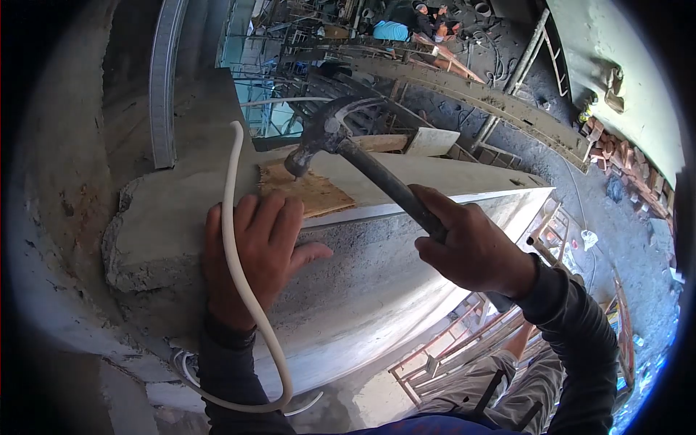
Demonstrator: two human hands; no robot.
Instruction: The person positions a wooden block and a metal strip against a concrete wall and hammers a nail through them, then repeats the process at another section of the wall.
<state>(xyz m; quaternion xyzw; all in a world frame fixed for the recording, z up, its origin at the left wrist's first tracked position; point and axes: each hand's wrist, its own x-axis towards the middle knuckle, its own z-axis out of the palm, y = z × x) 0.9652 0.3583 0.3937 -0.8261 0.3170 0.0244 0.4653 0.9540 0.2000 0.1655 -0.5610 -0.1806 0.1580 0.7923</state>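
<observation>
A claw hammer (388, 185) is gripped by its handle in my right hand (475, 243). Its head hangs over a piece of plywood (319, 190) on top of the concrete ledge (406, 170), striking face pointing down and claw toward the far side. My left hand (254, 250) rests on the near edge of the ledge, fingers laid over the top beside the plywood and thumb spread to the right. A white flexible pipe (233, 196) stands up from the ledge, crosses in front of this hand and loops below my left forearm.
A metal channel (163, 87) stands against the wall at left. Far below are scaffold frames (540, 51), a long beam (478, 94), a seated person (435, 22) and piled bricks (631, 163). More scaffold bars (449, 337) lie beneath me, with a drop beyond the ledge.
</observation>
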